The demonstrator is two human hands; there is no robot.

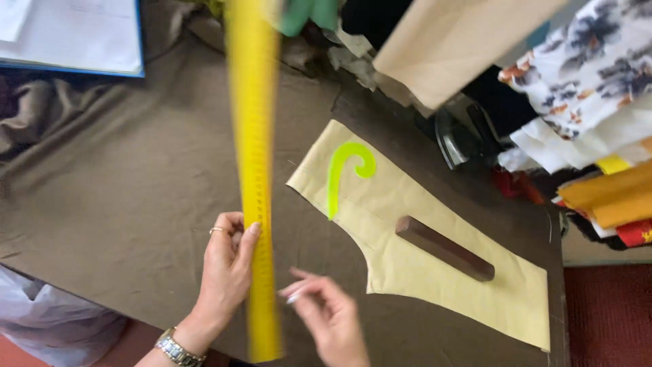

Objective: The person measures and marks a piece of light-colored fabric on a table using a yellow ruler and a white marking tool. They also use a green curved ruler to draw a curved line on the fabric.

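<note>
A long yellow ruler [255, 136] runs from the near table edge to the far side, blurred by motion. My left hand [227, 268], with a ring and a wristwatch, grips the ruler near its lower end, thumb on its face. My right hand [329, 316] hovers just right of the ruler with fingers apart, holding nothing. Right of the hands lies a pale yellow paper pattern piece [435, 272] on brown fabric [129, 190]. A neon green curved ruler [346, 170] and a dark brown wooden block [445, 248] rest on the pattern.
A blue-edged folder with white paper [71, 34] sits at the far left. Folded patterned and yellow fabrics [598, 102] pile at the right. A tan cloth piece [448, 47] hangs at the far side above a dark iron [465, 139]. White cloth [47, 319] lies bottom left.
</note>
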